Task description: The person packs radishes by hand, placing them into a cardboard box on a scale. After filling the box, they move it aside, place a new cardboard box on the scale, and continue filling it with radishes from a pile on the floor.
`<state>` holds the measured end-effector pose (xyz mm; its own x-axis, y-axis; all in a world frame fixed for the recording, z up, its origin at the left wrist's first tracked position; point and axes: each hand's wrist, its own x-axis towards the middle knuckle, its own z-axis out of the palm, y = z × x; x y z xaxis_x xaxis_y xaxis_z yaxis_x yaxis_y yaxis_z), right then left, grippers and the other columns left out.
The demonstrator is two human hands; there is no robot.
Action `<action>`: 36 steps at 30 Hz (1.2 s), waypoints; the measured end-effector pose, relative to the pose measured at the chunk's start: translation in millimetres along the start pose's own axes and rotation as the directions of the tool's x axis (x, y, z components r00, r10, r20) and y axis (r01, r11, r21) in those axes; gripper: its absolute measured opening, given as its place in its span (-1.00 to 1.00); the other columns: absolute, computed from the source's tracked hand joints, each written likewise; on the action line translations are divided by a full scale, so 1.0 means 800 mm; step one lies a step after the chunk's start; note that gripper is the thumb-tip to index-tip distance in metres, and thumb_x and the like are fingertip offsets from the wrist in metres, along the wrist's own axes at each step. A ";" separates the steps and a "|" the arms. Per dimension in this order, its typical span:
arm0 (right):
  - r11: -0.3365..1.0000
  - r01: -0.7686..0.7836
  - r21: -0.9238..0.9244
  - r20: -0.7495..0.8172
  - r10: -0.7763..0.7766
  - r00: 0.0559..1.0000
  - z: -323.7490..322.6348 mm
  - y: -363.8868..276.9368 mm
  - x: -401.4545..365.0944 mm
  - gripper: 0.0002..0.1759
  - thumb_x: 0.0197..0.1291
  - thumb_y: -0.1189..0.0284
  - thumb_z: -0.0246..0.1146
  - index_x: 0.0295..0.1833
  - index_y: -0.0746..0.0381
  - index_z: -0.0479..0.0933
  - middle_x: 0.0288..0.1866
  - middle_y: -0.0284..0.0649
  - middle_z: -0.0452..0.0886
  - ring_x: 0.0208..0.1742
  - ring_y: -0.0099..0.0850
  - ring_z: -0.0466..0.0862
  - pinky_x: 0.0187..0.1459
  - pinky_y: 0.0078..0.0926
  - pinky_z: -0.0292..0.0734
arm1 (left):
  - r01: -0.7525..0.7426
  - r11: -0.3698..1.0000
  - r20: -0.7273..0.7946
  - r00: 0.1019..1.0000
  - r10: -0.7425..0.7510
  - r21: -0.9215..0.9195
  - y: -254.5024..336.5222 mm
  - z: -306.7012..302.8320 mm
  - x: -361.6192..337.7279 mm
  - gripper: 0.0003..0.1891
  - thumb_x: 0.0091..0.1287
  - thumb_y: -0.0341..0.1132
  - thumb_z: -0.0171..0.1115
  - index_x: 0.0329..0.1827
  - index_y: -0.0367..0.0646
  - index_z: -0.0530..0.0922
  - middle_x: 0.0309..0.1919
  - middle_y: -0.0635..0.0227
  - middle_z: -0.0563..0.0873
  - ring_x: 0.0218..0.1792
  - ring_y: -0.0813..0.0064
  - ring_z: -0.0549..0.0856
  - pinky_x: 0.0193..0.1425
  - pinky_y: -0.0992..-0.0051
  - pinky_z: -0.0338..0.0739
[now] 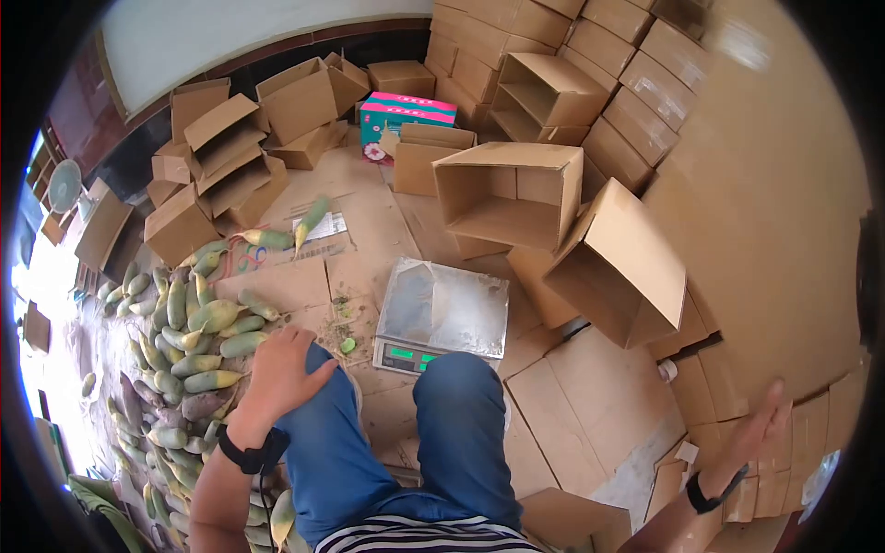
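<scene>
Dozens of green fruit (189, 341) lie heaped along the left edge of the floor (590, 405), which is laid all over with cardboard. The seated person's left hand (281, 369) rests just beside that heap, palm down and fingers spread flat on the left knee (323, 433), gripping nothing. The right hand (756, 433) is stretched out toward the right edge of the floor. It is blurred but plainly open, fingers apart and empty, and nearest to the flattened cardboard (811, 415) lying there. Whether it touches a sheet I cannot tell.

Straight ahead of the knees sits a scale (442, 318), its pan bare and its green display lit. Just beyond it to the right, an open carton (613, 267) lies tipped on its side. Stacked cartons (636, 101) fill the far right corner.

To my eye that reach to the right is a long one from the seat. It would go best with the left palm pressing firmly on the knee for balance and the right fingers closing on one sheet's edge only. The sheet should then be drawn low across the floor, clear of the scale.
</scene>
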<state>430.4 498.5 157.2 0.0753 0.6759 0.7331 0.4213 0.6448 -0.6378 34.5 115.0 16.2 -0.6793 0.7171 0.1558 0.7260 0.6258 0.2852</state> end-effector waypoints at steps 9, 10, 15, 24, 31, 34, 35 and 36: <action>0.864 0.338 0.372 0.775 -0.490 0.399 0.238 -0.101 -0.066 -0.81 0.18 0.50 0.33 -0.34 0.33 0.44 -0.44 -0.10 0.44 -0.44 -0.22 0.47 -0.37 -0.42 0.38 | 0.059 0.998 0.020 0.998 -0.058 -0.034 -0.020 -0.005 -0.015 -0.52 0.14 -0.02 0.33 -0.05 -0.25 0.61 -0.11 0.09 0.64 -0.04 0.05 0.62 0.04 0.17 0.53; 0.828 0.398 0.395 0.782 -0.530 0.327 0.261 -0.096 -0.085 -0.79 0.16 0.47 0.33 -0.37 0.31 0.43 -0.44 -0.08 0.46 -0.44 -0.14 0.49 -0.38 -0.37 0.39 | 0.063 0.997 0.021 0.998 -0.062 -0.036 -0.021 -0.005 -0.017 -0.52 0.14 -0.02 0.33 -0.05 -0.25 0.61 -0.11 0.09 0.64 -0.04 0.05 0.62 0.04 0.17 0.53; 0.688 0.499 0.527 0.763 -0.641 0.077 0.317 -0.065 -0.154 -0.81 0.16 0.33 0.31 -0.32 0.24 0.55 -0.37 -0.13 0.59 -0.34 -0.13 0.60 -0.29 -0.24 0.45 | 0.073 0.995 0.010 0.997 -0.072 -0.072 -0.029 -0.005 -0.020 -0.50 0.11 -0.01 0.35 -0.04 -0.23 0.59 -0.11 0.11 0.64 -0.04 0.06 0.62 0.05 0.17 0.53; 0.688 0.522 0.503 0.799 -0.601 0.024 0.326 0.005 -0.181 -0.81 0.16 0.34 0.31 -0.27 0.26 0.60 -0.33 -0.20 0.64 -0.22 -0.22 0.62 -0.14 -0.29 0.48 | 0.079 0.992 0.013 0.997 -0.078 -0.097 -0.030 -0.005 -0.014 -0.51 0.10 -0.01 0.37 -0.08 -0.22 0.58 -0.11 0.14 0.63 -0.04 0.07 0.62 0.05 0.19 0.53; 0.722 0.502 0.476 0.846 -0.532 -0.038 0.321 0.003 -0.168 -0.68 0.14 0.32 0.36 -0.04 0.27 0.59 -0.02 -0.08 0.62 0.02 -0.12 0.61 0.12 -0.26 0.51 | 0.086 0.991 0.022 0.996 -0.084 -0.107 -0.030 -0.007 -0.015 -0.54 0.10 -0.04 0.38 -0.10 -0.23 0.59 -0.13 0.13 0.63 -0.05 0.06 0.61 0.04 0.19 0.53; 0.777 0.480 0.407 0.852 -0.513 0.108 0.308 -0.032 -0.153 -0.62 0.13 0.36 0.37 0.05 0.26 0.56 0.12 -0.06 0.57 0.11 -0.07 0.59 0.18 -0.24 0.50 | 0.082 0.990 0.025 0.997 -0.080 -0.118 -0.029 -0.008 -0.016 -0.55 0.09 -0.06 0.38 -0.11 -0.24 0.59 -0.15 0.12 0.63 -0.07 0.05 0.61 0.03 0.20 0.54; 0.815 0.434 0.384 0.853 -0.493 0.170 0.298 -0.054 -0.148 -0.61 0.13 0.39 0.37 0.07 0.26 0.56 0.10 -0.05 0.59 0.10 -0.05 0.60 0.13 -0.24 0.54 | 0.097 0.985 0.019 0.995 -0.095 -0.141 -0.027 -0.009 -0.016 -0.55 0.08 -0.06 0.38 -0.11 -0.24 0.59 -0.15 0.12 0.63 -0.07 0.05 0.61 0.03 0.20 0.54; 0.818 0.435 0.377 0.857 -0.486 0.172 0.287 -0.067 -0.145 -0.61 0.13 0.39 0.37 0.07 0.26 0.56 0.10 -0.05 0.59 0.10 -0.05 0.60 0.13 -0.24 0.54 | 0.111 0.980 0.013 0.994 -0.111 -0.166 -0.025 -0.010 -0.014 -0.55 0.08 -0.07 0.38 -0.11 -0.24 0.59 -0.16 0.11 0.63 -0.07 0.04 0.61 0.03 0.20 0.54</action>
<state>191.4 467.7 52.2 -0.9662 0.1087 0.2336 0.0369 0.9558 -0.2918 26.9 91.7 16.1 -0.7539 0.6475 0.1108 0.6182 0.6422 0.4533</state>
